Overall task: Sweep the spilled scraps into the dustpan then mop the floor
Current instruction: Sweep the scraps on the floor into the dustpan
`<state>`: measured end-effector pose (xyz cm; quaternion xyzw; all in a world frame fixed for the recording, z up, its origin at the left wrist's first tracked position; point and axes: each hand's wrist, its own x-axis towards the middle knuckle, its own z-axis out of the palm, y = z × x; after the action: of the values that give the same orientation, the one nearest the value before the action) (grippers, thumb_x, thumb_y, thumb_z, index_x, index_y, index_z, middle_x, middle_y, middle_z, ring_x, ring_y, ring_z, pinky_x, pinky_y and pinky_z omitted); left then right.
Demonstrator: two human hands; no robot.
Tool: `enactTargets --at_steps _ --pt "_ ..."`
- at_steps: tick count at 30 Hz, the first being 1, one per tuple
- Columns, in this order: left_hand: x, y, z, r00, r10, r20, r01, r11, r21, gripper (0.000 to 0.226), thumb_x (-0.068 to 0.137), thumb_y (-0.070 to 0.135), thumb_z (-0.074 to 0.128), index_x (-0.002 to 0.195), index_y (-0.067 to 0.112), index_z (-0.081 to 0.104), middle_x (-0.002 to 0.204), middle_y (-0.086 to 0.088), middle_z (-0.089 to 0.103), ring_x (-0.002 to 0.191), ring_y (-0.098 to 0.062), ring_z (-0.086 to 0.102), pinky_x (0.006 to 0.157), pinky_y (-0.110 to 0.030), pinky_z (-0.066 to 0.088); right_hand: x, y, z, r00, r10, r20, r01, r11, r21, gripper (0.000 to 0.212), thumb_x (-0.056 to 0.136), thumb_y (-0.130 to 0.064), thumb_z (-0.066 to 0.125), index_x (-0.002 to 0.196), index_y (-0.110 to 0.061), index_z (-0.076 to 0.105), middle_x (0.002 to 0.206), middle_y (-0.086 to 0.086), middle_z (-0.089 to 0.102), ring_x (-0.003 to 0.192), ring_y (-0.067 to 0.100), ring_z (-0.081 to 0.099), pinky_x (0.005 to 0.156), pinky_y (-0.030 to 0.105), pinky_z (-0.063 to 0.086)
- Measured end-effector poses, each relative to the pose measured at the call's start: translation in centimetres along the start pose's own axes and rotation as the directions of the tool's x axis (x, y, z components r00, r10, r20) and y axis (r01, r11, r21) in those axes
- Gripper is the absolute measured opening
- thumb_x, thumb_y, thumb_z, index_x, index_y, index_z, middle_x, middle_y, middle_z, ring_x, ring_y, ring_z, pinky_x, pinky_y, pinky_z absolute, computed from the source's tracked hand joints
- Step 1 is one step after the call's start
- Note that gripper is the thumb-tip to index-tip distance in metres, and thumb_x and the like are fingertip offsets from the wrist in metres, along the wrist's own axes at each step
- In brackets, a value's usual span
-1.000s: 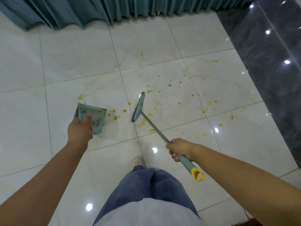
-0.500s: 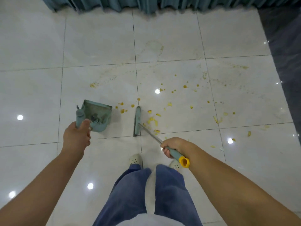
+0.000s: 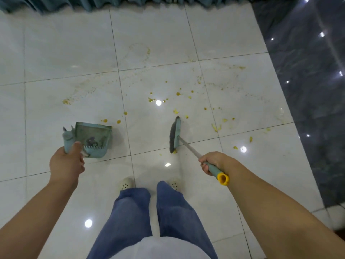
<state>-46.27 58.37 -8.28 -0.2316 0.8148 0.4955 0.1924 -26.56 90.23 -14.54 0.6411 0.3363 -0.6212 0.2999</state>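
Head view: nearest the camera, blue trouser legs (image 3: 168,212) and two pale perforated shoes (image 3: 125,183) are seen on the white tiled floor (image 3: 56,53). Just beyond, the left hand (image 3: 66,164) is closed around the pale green handle of the dustpan (image 3: 93,140), whose open mouth is turned away from the person; some dark debris is seen inside the pan. To the right, the right hand (image 3: 214,162) is wrapped with curled fingers (image 3: 204,166) around the green grip of the broom (image 3: 175,135), just above its yellow end cap. The metal shaft is angled down to the broom head, which is set on the floor well apart from the dustpan. One yellow bit is touched by the near end of the bristles. Farther out, the yellow scraps (image 3: 178,94) are scattered across the middle tiles, mostly beyond and to the right of the broom head, with three pieces just past the dustpan. Faint yellowish smears are spread farther still. At the floor's far edge a teal curtain (image 3: 112,2) is hung, and along the right edge a dark glossy wall (image 3: 308,90) is seen.
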Motion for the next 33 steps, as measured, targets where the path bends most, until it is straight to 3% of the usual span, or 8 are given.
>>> enactTargets --at_steps 3,7,12,19,23,28,33 --pt "-1.3 0.3 1.3 0.999 0.027 0.036 -0.028 0.999 0.017 0.026 0.092 0.022 0.047 0.068 0.016 0.045 0.062 -0.005 0.04 0.051 -0.015 0.034 0.038 -0.016 0.03 -0.1 0.3 -3.3 0.997 -0.013 -0.082 0.011 1.0 -0.023 0.009 0.095 -0.002 0.046 0.086 -0.001 0.046 0.058 0.006 0.039 0.022 0.009 0.035 0.028 0.012 0.034" --pt "-2.5 0.9 2.8 0.997 0.051 0.057 -0.052 0.999 0.008 0.027 0.095 0.021 0.046 0.068 0.015 0.044 0.063 -0.005 0.04 0.052 -0.016 0.034 0.039 -0.019 0.032 -1.0 0.1 -6.4 0.992 -0.033 -0.125 0.026 0.998 -0.057 0.011 0.094 0.001 0.047 0.082 -0.001 0.047 0.052 0.007 0.038 0.022 0.01 0.034 0.027 0.011 0.033" --pt "-3.1 1.4 4.4 0.996 0.041 0.076 -0.043 0.999 0.025 0.024 0.093 0.021 0.047 0.071 0.013 0.047 0.064 -0.007 0.041 0.052 -0.016 0.034 0.031 -0.008 0.028 -1.7 -1.8 -6.1 0.998 -0.057 -0.032 0.055 0.996 -0.068 0.019 0.094 0.0 0.045 0.076 -0.003 0.046 0.039 0.004 0.04 0.023 0.009 0.035 0.027 0.01 0.031" --pt "-3.5 2.6 6.3 0.991 0.037 0.127 -0.041 0.999 0.029 0.021 0.095 0.023 0.049 0.078 0.01 0.048 0.063 -0.007 0.041 0.05 -0.016 0.033 0.032 -0.009 0.028 0.1 -6.9 -0.9 0.989 -0.103 0.109 0.109 0.993 -0.049 0.029 0.096 -0.001 0.044 0.068 -0.007 0.041 0.031 0.003 0.038 0.02 0.008 0.033 0.026 0.009 0.03" --pt "-3.9 2.9 7.8 0.988 0.037 0.152 -0.041 0.999 0.022 0.024 0.095 0.023 0.049 0.074 0.012 0.047 0.062 -0.006 0.039 0.049 -0.016 0.03 0.032 -0.012 0.028 1.2 -9.3 -0.8 0.977 -0.109 0.182 0.09 0.99 0.111 0.029 0.097 -0.004 0.042 0.069 -0.008 0.041 0.033 0.004 0.04 0.019 0.008 0.035 0.026 0.009 0.031" --pt "-4.2 3.4 9.9 0.981 0.031 0.189 -0.035 0.999 0.016 0.025 0.095 0.023 0.049 0.072 0.013 0.045 0.062 -0.006 0.038 0.049 -0.015 0.029 0.031 -0.013 0.026 1.7 -9.0 -4.0 0.976 -0.107 0.188 0.017 0.905 0.424 0.022 0.097 -0.005 0.041 0.076 -0.005 0.042 0.052 0.006 0.041 0.021 0.01 0.038 0.026 0.011 0.034" --pt "-4.5 4.1 12.1 0.976 0.023 0.217 -0.024 1.0 0.002 0.023 0.095 0.021 0.049 0.074 0.013 0.045 0.061 -0.006 0.038 0.049 -0.015 0.029 0.032 -0.012 0.025 0.4 -8.8 -5.7 0.979 -0.139 0.15 0.062 0.901 0.43 0.019 0.097 -0.001 0.038 0.079 -0.006 0.041 0.063 0.003 0.034 0.022 0.009 0.037 0.026 0.011 0.034"
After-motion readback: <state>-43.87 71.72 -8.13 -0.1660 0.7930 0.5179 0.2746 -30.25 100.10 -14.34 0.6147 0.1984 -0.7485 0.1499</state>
